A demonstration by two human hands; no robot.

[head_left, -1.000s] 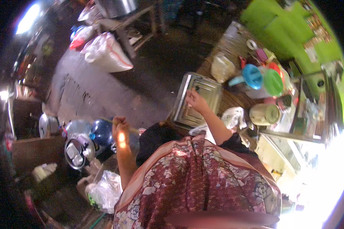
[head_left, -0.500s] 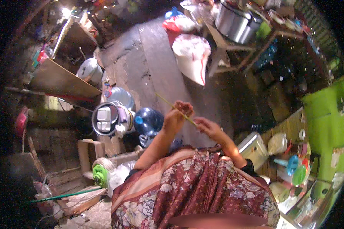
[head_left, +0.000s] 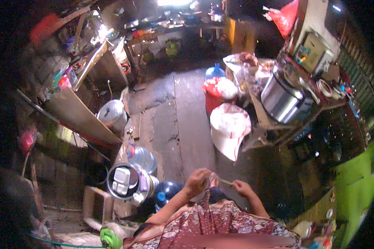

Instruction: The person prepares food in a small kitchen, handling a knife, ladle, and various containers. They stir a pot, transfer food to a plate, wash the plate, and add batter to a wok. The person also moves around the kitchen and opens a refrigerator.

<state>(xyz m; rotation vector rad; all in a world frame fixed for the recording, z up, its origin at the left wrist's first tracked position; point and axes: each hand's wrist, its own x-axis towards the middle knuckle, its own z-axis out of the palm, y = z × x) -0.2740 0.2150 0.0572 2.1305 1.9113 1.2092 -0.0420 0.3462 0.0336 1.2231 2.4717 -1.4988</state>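
right hand (head_left: 242, 189) on the pale stick (head_left: 225, 181), left hand (head_left: 196, 182) close by!

we have the pale stick out in front of the body, running from the right fingers toward the left ones. the right fingers pinch its near end; the left fingers are curled, but whether they clamp the far end or merely hover beside it, we cannot tell. handling the pale stick between both hands looks like the step in hand, we judge, and any next move calls for a firm right pinch and a clear left hold.

what a crowded field! just below the fingers we see the flowered cloth (head_left: 203, 216); left of them, the dark blue jug (head_left: 168, 190), and farther left, the bucket (head_left: 109, 182) with white containers (head_left: 121, 178). beyond the fingers stands the white sack (head_left: 230, 128), and farther off to their right, the steel pot (head_left: 281, 95).
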